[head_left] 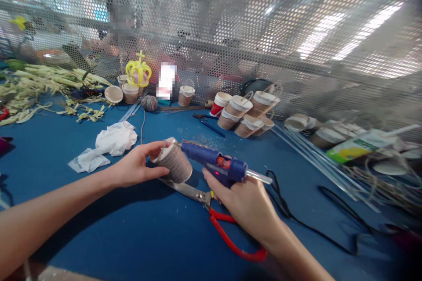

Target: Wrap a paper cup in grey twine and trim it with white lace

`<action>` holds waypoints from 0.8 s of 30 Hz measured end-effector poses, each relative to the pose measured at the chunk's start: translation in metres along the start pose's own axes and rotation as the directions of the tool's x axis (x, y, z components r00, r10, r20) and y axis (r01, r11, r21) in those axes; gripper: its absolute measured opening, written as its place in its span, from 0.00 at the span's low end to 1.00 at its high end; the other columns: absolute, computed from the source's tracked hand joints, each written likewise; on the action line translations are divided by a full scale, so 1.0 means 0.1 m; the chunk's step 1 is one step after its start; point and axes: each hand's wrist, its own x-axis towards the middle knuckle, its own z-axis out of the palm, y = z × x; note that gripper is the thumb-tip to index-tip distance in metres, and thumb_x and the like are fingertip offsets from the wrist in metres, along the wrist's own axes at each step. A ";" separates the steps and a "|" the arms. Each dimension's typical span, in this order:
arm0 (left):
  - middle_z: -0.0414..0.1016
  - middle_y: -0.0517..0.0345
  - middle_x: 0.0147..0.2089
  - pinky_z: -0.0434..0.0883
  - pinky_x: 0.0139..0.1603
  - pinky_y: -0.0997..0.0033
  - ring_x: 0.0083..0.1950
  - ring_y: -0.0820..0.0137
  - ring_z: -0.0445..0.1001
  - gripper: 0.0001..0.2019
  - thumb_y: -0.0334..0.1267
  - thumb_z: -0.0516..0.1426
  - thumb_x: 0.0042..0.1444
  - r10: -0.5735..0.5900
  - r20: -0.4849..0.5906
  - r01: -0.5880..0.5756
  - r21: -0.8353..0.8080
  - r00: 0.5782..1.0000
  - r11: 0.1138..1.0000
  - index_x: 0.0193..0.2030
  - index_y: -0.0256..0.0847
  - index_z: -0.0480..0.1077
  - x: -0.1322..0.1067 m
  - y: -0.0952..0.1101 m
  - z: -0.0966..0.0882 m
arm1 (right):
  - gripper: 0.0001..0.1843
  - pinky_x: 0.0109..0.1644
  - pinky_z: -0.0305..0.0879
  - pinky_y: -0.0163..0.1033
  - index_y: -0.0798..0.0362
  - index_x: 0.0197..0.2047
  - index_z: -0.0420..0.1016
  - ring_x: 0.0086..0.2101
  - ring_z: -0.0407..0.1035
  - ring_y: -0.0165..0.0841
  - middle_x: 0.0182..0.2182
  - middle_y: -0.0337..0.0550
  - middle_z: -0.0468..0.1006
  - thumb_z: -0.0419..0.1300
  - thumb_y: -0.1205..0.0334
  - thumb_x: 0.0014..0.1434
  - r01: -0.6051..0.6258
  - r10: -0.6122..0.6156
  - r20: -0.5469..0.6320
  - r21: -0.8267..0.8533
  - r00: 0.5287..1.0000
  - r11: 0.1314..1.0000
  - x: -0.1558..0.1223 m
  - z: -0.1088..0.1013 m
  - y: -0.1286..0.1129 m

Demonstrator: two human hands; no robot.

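My left hand (145, 164) grips a small cup (178, 162) wound with grey-brown string, thumb on its near side and fingers at the rim. The cup is tilted, its white rim up and to the left. In my right hand (244, 197) is a blue hot glue gun (211, 158), a clear glue stick (260, 176) sticking out of its back. The gun's nozzle meets the cup near its rim; whether they touch I cannot tell. Below both hands, red-handled scissors (227, 239) lie on the blue table (132, 237), partly hidden by the cup and my right hand.
White lace (115, 138) lies left of the cup. Wrapped cups (239, 105), pliers (209, 125) and a yarn ball (149, 102) stand or lie further back. Clear glue sticks (316, 162) and a black cord (306, 224) are at right. Perforated metal (211, 22) closes the back.
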 end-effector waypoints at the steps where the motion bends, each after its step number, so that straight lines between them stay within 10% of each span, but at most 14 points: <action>1: 0.71 0.50 0.48 0.65 0.49 0.61 0.47 0.63 0.69 0.25 0.37 0.58 0.49 -0.007 -0.002 0.007 0.003 1.000 1.000 0.55 0.35 0.61 0.00 0.00 0.00 | 0.07 0.23 0.66 0.36 0.52 0.24 0.70 0.19 0.66 0.31 0.17 0.40 0.71 0.53 0.66 0.51 0.007 -0.007 0.007 -0.002 1.000 1.000 -0.01 0.00 0.00; 24: 0.71 0.52 0.47 0.65 0.47 0.66 0.45 0.66 0.69 0.23 0.37 0.57 0.50 0.027 0.026 -0.026 -0.020 0.999 0.999 0.53 0.35 0.62 0.00 0.04 -0.01 | 0.05 0.27 0.66 0.35 0.52 0.28 0.69 0.21 0.67 0.30 0.21 0.40 0.74 0.53 0.68 0.51 -0.024 0.026 0.076 -0.026 0.997 0.999 -0.10 0.04 -0.06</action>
